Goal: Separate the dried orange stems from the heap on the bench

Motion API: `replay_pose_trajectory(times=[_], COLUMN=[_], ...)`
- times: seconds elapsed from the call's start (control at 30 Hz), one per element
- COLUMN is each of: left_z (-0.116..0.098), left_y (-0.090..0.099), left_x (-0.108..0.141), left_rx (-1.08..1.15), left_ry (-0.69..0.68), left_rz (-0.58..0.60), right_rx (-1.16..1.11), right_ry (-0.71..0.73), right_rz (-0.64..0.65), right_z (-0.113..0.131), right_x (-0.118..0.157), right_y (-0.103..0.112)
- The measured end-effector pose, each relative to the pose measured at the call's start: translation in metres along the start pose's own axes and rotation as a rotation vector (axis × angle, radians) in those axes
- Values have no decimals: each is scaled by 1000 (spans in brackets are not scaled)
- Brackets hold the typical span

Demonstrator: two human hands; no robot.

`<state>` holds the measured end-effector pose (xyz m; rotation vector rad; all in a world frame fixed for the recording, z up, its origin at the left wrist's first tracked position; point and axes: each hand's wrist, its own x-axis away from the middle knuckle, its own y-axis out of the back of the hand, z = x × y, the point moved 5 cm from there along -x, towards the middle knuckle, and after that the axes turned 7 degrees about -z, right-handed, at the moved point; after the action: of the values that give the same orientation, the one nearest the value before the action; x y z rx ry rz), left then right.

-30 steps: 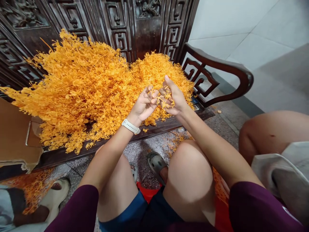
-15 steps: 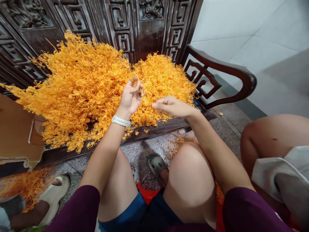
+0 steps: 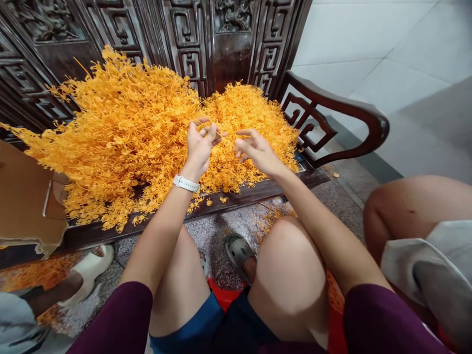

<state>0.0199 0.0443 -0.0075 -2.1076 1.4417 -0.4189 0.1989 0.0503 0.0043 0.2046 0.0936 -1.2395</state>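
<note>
A large heap of orange plastic flower pieces (image 3: 129, 128) lies on a dark wooden bench, with a second mound of them (image 3: 254, 110) on its right. Over the gap between the two, my left hand (image 3: 201, 145), with a white watch band at the wrist, has its thumb and fingers pinched on a thin orange flower piece whose detail blends into the heap. My right hand (image 3: 256, 150) hovers just to the right, its fingers loosely bent and apart, and I see nothing in it. The two hands do not touch.
The carved bench (image 3: 232, 61) has a curved armrest (image 3: 346, 105) at the right. A cardboard box (image 3: 29, 191) stands at left. Orange scraps (image 3: 40, 270) litter the floor. Other people's legs are close by: a sandalled foot (image 3: 90, 270) at left, a bare knee (image 3: 416, 201) at right.
My right hand has risen and turned, its fingers now spreading apart near the left fingertips. My left hand stays nearly in place. The sandalled foot at left has shifted slightly.
</note>
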Motion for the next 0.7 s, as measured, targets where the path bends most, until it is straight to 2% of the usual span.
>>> replay_pose_trajectory(times=[0.03,0.1,0.27,0.4,0.47,0.5,0.57,0.6,0.63,0.67,0.7], left_z=[2,3,4,13,16,15,9,5,-1,-7,-12], left_y=[-3,-7,-15,-9,2,10,28,35,39,41,41], left_x=[3,8,18,8,-7,-17,-34,-41,-45,-46,-45], left_rx=[-6,-23,-38,-23,-9,-2,14,21,25,25,22], left_ry=[3,4,-18,-10,-6,-3,15,27,42,55,66], left_rz=[1,11,86,-1,-111,-180,-282,-286,-257,-207,-145], right_rx=[15,14,-34,60,159,208,256,232,186,137,99], right_ry=[6,32,44,9,23,41,99,145,200,253,292], right_rz=[62,103,40,108,276,430,842,1029,1142,1156,1068], right_z=[1,1,-6,0,12,20,37,45,53,60,64], right_x=[3,6,-4,2,20,34,68,84,95,98,92], right_y=[-9,-20,-15,-20,-40,-55,-89,-102,-110,-113,-112])
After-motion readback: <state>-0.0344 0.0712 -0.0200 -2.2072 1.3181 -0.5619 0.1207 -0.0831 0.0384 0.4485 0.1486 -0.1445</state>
